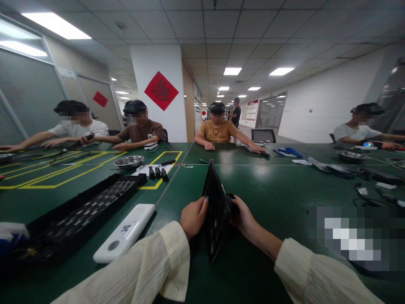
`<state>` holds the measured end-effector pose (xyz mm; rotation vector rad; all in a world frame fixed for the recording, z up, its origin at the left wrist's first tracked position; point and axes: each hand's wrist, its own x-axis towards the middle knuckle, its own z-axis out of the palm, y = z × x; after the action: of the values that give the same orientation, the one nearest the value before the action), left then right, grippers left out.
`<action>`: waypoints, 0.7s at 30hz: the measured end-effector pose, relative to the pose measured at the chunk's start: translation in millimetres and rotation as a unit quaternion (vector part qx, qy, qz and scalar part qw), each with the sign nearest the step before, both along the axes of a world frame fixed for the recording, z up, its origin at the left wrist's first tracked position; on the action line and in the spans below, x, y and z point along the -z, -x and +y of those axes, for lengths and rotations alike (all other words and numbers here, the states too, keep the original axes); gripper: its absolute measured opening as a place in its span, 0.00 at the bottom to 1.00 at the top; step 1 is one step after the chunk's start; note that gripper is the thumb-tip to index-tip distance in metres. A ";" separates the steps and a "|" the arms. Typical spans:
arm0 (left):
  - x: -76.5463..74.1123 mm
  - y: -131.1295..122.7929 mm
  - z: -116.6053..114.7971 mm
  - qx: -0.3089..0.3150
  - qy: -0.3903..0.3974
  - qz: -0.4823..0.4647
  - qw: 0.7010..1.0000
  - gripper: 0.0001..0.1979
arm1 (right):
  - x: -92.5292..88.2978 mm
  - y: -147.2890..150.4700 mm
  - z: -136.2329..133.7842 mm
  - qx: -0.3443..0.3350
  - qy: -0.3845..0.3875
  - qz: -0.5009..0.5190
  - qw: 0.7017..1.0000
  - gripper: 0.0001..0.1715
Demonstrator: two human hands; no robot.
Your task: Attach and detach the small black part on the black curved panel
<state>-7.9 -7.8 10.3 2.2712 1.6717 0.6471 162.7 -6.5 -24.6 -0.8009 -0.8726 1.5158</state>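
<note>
A thin, flat black panel [215,215] stands nearly edge-on above the green table, with a small metallic piece at its top end. My left hand [193,216] grips its left side, thumb pressed against the face. On the other side, my right hand [242,214] is closed at the panel's right edge, where a small dark part shows by the fingers; I cannot make out what that part is. Left of my left forearm lies a white device [125,234] marked with a number. A long black tray [91,207] with rows of pale patches sits farther left.
Several black clips [158,173] rest on white paper beyond the tray, near a metal bowl [128,162]. Another metal bowl [352,157] and loose cables [376,194] are at right. Several people in headsets sit around the green table [268,185], which has yellow tape lines.
</note>
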 end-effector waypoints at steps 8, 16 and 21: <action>-1.0 -0.2 0.0 0.008 -0.006 0.016 1.000 0.20 | -4.6 2.0 -2.2 0.007 0.000 -0.004 1.000 0.13; -0.6 -2.2 -0.9 -0.014 0.002 0.025 1.000 0.23 | -5.0 1.6 -2.8 0.007 0.010 0.008 1.000 0.13; -0.8 -3.1 -1.7 -0.039 -0.005 0.043 0.998 0.17 | -6.0 1.9 -3.3 0.002 0.014 0.000 1.000 0.13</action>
<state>-4.8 -9.4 11.1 2.2821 1.8082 0.5834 160.8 -9.8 -18.6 -0.8217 -0.8506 1.5284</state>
